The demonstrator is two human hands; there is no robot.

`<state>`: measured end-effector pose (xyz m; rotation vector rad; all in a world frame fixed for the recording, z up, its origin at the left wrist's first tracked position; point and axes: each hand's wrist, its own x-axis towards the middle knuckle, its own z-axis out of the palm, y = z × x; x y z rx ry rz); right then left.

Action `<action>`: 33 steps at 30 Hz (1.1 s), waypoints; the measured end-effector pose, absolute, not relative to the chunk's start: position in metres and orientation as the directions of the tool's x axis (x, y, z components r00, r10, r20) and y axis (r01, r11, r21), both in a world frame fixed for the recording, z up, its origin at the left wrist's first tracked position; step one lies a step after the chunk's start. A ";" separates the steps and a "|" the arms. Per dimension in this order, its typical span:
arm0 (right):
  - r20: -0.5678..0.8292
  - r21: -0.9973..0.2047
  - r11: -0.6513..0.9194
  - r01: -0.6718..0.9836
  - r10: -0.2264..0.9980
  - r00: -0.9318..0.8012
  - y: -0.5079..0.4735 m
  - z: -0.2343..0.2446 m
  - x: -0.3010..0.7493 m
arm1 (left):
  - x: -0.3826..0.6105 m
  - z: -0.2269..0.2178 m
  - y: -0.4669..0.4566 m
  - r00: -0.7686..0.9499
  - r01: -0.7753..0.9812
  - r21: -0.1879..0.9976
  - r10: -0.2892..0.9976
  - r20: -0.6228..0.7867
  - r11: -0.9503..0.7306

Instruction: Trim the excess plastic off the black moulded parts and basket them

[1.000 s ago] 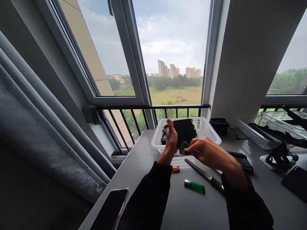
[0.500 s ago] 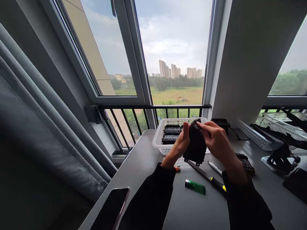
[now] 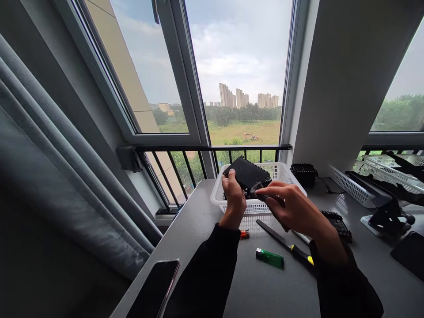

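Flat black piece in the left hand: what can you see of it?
The black piece is a flat, matte panel, probably plastic, with a plain broad face and small teeth along its far right edge. It is held tilted, overlapping the white basket in view. The left hand grips its left end, thumb on the face. At its near right corner, the right hand holds a dark wad that appears to touch it.

No readable text or numbers.

Two hands (image 3: 234, 192), two lighters (image 3: 270, 258)
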<state>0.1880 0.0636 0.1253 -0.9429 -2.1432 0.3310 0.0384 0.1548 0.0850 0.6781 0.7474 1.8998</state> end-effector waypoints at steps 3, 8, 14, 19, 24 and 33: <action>0.622 -0.569 0.590 0.573 0.764 -0.169 0.070 0.123 0.193 | 0.043 0.093 0.144 -0.502 -0.596 0.686 0.860 0.087 -0.418; 0.616 -0.699 0.513 0.498 0.786 0.055 0.085 0.113 0.196 | 0.051 0.100 0.130 -0.179 -0.663 0.700 0.964 0.195 -0.265; 0.658 -0.752 0.584 0.307 0.693 0.293 0.094 0.112 0.201 | 0.048 0.109 0.120 0.123 -0.665 0.733 0.947 0.297 -0.143; 0.686 -0.718 0.610 0.335 0.540 0.487 0.103 0.111 0.211 | 0.050 0.109 0.114 0.188 -0.580 0.802 0.934 0.304 -0.145; 0.714 -0.687 0.591 0.423 0.442 0.543 0.105 0.109 0.215 | 0.056 0.104 0.115 0.135 -0.506 0.833 0.933 0.335 -0.226; 0.736 -0.654 0.656 0.377 0.434 0.520 0.104 0.112 0.208 | 0.048 0.100 0.120 0.312 -0.405 0.899 0.900 0.305 -0.164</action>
